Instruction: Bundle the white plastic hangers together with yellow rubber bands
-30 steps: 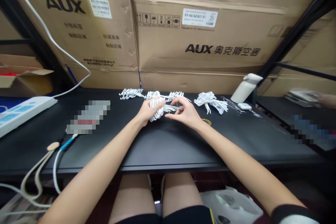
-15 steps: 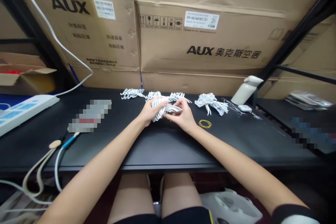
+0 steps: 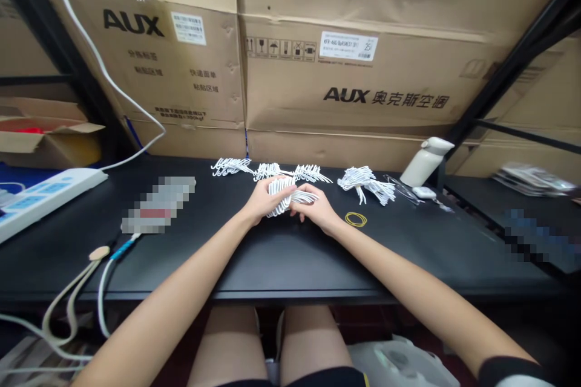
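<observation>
Above the middle of the desk, my left hand (image 3: 263, 199) is closed around a bundle of white cords (image 3: 280, 195), its thumb lying across them. My right hand (image 3: 316, 208) grips the loose ends of the same bundle on the right, fingers curled beneath. Just behind lie more white cord bundles: one on the left (image 3: 230, 166), one in the middle (image 3: 267, 171) and one on the right (image 3: 311, 173). A larger tied bundle (image 3: 367, 184) rests farther right. Yellow rubber bands (image 3: 356, 219) lie on the desk near my right wrist.
A white bottle (image 3: 426, 161), glasses (image 3: 403, 189) and a small white case (image 3: 423, 193) stand at the back right. On the left are a power strip (image 3: 49, 196), a blurred-out device (image 3: 158, 204) and a cable (image 3: 102, 290). Large cardboard boxes (image 3: 281, 84) form the back wall.
My right fingers have shifted and curled under the cord ends; a bit of yellow seen at the bundle before no longer shows. The view has tilted slightly, so everything sits a little lower.
</observation>
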### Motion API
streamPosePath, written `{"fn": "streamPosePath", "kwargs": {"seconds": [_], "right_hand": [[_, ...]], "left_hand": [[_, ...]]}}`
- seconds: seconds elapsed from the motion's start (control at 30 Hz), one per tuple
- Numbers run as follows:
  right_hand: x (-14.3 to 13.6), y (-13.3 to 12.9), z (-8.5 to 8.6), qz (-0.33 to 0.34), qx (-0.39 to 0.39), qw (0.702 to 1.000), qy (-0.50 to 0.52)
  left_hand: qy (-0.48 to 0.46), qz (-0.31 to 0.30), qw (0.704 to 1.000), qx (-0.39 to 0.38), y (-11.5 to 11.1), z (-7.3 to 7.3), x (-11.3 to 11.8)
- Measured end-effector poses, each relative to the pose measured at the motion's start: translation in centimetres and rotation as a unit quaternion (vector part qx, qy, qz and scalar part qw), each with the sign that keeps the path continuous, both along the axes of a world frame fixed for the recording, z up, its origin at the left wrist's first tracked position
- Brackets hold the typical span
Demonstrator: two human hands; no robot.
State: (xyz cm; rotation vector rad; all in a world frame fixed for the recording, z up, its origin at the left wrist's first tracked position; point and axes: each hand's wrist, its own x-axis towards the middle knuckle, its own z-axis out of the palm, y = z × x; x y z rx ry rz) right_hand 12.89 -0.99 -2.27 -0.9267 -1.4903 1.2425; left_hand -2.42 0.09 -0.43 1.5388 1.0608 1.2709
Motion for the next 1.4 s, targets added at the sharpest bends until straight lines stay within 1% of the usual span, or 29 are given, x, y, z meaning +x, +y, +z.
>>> {"fn": "streamPosePath", "kwargs": {"seconds": [0.1,0.2,0.3,0.37,0.43,0.5,0.67,0.73,0.83,0.9,1.0,1.03,1.1,1.13,1.17,1.23,1.3,1.33,1.4], "right_hand": [[0.0,-0.1,0.2,-0.003,-0.006,1.000,0.014],[0.0,-0.2,0.5,0.012,-0.051,0.998,0.035],[0.1,0.0,0.6,0.058,-0.152,0.984,0.069],[0.3,0.2,0.6,0.108,-0.224,0.964,0.093],[0.6,0.3,0.6,0.152,-0.270,0.945,0.107],[0.7,0.3,0.6,0.168,-0.281,0.939,0.107],[0.0,0.0,0.1,0.141,-0.248,0.952,0.116],[-0.3,-0.1,-0.1,0.124,-0.217,0.962,0.109],[-0.6,-0.1,-0.2,0.059,-0.155,0.981,0.096],[-0.6,-0.1,-0.2,0.021,-0.124,0.988,0.090],[-0.5,-0.1,-0.4,0.026,-0.090,0.995,0.038],[-0.5,-0.2,-0.5,0.030,-0.060,0.998,0.003],[-0.4,-0.2,-0.7,0.013,0.050,0.995,-0.084],[-0.4,-0.3,-0.9,-0.006,0.120,0.985,-0.125],[-0.4,-0.4,-0.9,-0.028,0.190,0.968,-0.162],[-0.4,-0.6,-1.0,-0.071,0.305,0.926,-0.212],[-0.5,-0.8,-0.8,-0.091,0.384,0.889,-0.232],[-0.5,-0.9,-0.7,-0.089,0.412,0.876,-0.234],[-0.6,-1.1,-0.5,-0.053,0.442,0.867,-0.223]], "left_hand": [[-0.009,-0.017,1.000,-0.014,0.0,-0.1,0.0],[-0.032,-0.008,0.999,-0.038,0.3,-0.3,0.1],[-0.085,0.030,0.993,-0.070,0.7,-0.5,0.0],[-0.137,0.053,0.983,-0.107,1.0,-0.5,0.0],[-0.186,0.075,0.970,-0.140,1.2,-0.4,-0.1],[-0.224,0.097,0.956,-0.161,1.3,-0.2,-0.1],[-0.281,0.176,0.925,-0.185,1.3,0.3,0.0],[-0.290,0.190,0.919,-0.189,1.2,0.4,0.1],[-0.291,0.188,0.918,-0.193,1.2,0.3,0.2],[-0.283,0.183,0.922,-0.190,1.2,0.2,0.3],[-0.277,0.171,0.927,-0.186,1.2,0.0,0.3],[-0.279,0.167,0.927,-0.186,1.2,0.0,0.3],[-0.285,0.163,0.926,-0.186,1.2,-0.1,0.4],[-0.287,0.164,0.925,-0.186,1.2,-0.2,0.4],[-0.288,0.165,0.925,-0.186,1.2,-0.2,0.4],[-0.288,0.166,0.925,-0.183,1.3,-0.3,0.4],[-0.290,0.166,0.925,-0.180,1.4,-0.3,0.4],[-0.292,0.165,0.925,-0.179,1.4,-0.4,0.4],[-0.295,0.159,0.924,-0.184,1.4,-0.3,0.5]]}}
